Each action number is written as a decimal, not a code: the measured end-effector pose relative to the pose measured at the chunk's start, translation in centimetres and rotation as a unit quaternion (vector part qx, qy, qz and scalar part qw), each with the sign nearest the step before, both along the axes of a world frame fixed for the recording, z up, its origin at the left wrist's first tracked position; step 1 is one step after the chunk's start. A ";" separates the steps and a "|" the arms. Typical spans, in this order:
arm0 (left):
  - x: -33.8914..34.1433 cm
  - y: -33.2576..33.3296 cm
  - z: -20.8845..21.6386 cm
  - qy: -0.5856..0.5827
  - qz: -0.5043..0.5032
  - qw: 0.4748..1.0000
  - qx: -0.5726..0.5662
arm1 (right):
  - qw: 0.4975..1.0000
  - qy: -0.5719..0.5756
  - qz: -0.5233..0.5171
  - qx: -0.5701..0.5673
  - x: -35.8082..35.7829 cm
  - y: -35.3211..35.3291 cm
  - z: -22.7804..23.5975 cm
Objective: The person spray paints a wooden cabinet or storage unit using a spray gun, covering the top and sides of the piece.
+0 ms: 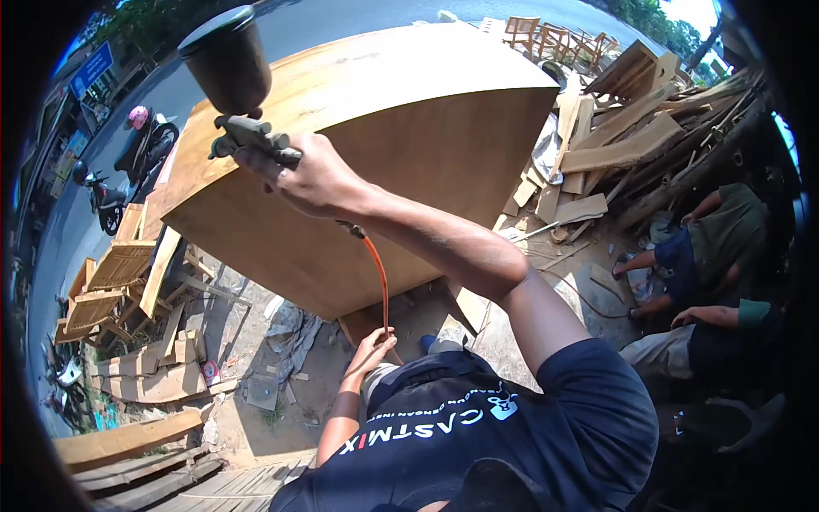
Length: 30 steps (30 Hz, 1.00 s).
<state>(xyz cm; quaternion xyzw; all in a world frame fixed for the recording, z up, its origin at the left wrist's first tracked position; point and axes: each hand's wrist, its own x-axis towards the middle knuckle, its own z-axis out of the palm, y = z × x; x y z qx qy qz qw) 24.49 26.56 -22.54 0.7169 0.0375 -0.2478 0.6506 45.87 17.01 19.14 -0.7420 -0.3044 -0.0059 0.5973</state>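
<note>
My right hand (317, 181) is closed round the grip of a spray gun (256, 139) with a dark paint cup (226, 68) on top. The arm reaches up and left across a large wooden box-like piece (401, 162), with the gun over its left part. From the gun's grip an orange hose (380, 277) hangs down. Lower down, near my waist, my left hand (372, 350) pinches that hose between its fingers. Sunlight falls on the upper panel (375, 64) of the wooden piece; the side facing me is shaded.
Scrap boards (623, 145) pile up at the right. Two people sit low at the right edge, one in an olive shirt (729, 230). Folding wooden chairs (115, 264) stand left, near a parked motorcycle (149, 141). Crumpled sheeting (290, 328) and planks (141, 439) lie lower left.
</note>
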 end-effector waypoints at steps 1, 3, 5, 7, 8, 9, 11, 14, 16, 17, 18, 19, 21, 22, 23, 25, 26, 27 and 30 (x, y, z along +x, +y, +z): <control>-2.4 2.9 -3.8 0.024 0.021 0.999 0.025 | 1.000 -0.009 0.000 0.008 -0.9 0.1 0.1; -4.9 7.0 -6.9 0.022 -0.050 0.989 0.138 | 0.999 0.014 -0.022 0.018 -1.8 -1.1 -1.8; -7.3 11.6 -7.6 0.087 -0.165 0.957 0.222 | 0.996 0.052 -0.064 0.025 -3.8 -0.5 -3.6; -11.3 18.4 -10.2 0.104 -0.108 0.979 0.135 | 0.988 0.133 -0.065 0.043 -6.2 2.2 -5.3; -12.9 21.3 -11.4 0.014 -0.117 0.975 0.186 | 0.986 0.141 -0.060 0.058 -7.1 3.4 -5.9; -13.0 22.5 -11.3 0.043 -0.098 0.981 0.163 | 0.987 0.142 -0.064 0.051 -7.8 4.5 -6.7; -12.1 25.2 -9.5 0.098 -0.086 0.984 0.124 | 0.985 0.139 -0.097 0.046 -8.8 6.1 -8.3; -8.2 26.3 -4.2 0.061 -0.038 0.993 0.098 | 0.987 0.133 -0.074 0.054 -9.3 9.5 -9.2; -5.2 27.1 -1.1 0.023 -0.014 0.995 0.098 | 0.992 0.087 -0.067 0.062 -8.8 12.5 -9.3; -3.8 27.7 -1.0 -0.018 0.001 0.995 0.100 | 0.995 0.041 -0.062 0.065 -8.3 14.1 -9.2; -2.3 28.4 -1.4 -0.036 0.006 0.992 0.119 | 0.996 0.055 -0.059 0.042 -8.0 15.2 -8.0; -1.0 29.1 -1.9 -0.051 0.014 0.989 0.138 | 0.996 0.073 -0.053 0.021 -7.9 16.3 -6.8; 1.4 28.5 0.4 -0.070 0.007 0.982 0.174 | 0.996 0.042 -0.081 0.014 -6.7 17.9 -5.6; 1.8 29.2 -0.4 -0.081 0.021 0.984 0.158 | 0.996 0.026 -0.085 0.012 -6.2 19.0 -4.6; 2.3 29.7 -1.3 -0.093 0.037 0.985 0.142 | 0.995 0.028 -0.099 -0.011 -5.6 19.7 -3.4; 2.6 30.2 -2.4 -0.084 0.009 0.985 0.152 | 0.990 0.035 -0.121 -0.065 -3.6 20.9 -1.9; 2.7 30.5 -2.9 -0.079 -0.002 0.984 0.157 | 0.989 0.013 -0.133 -0.065 -2.0 21.7 -1.8; 2.4 31.2 -3.6 -0.074 -0.028 0.985 0.157 | 0.988 -0.008 -0.138 -0.063 -0.4 22.7 -1.8; 1.0 32.2 -6.8 -0.054 -0.074 0.986 0.139 | 0.975 -0.016 -0.195 -0.109 4.0 23.7 0.6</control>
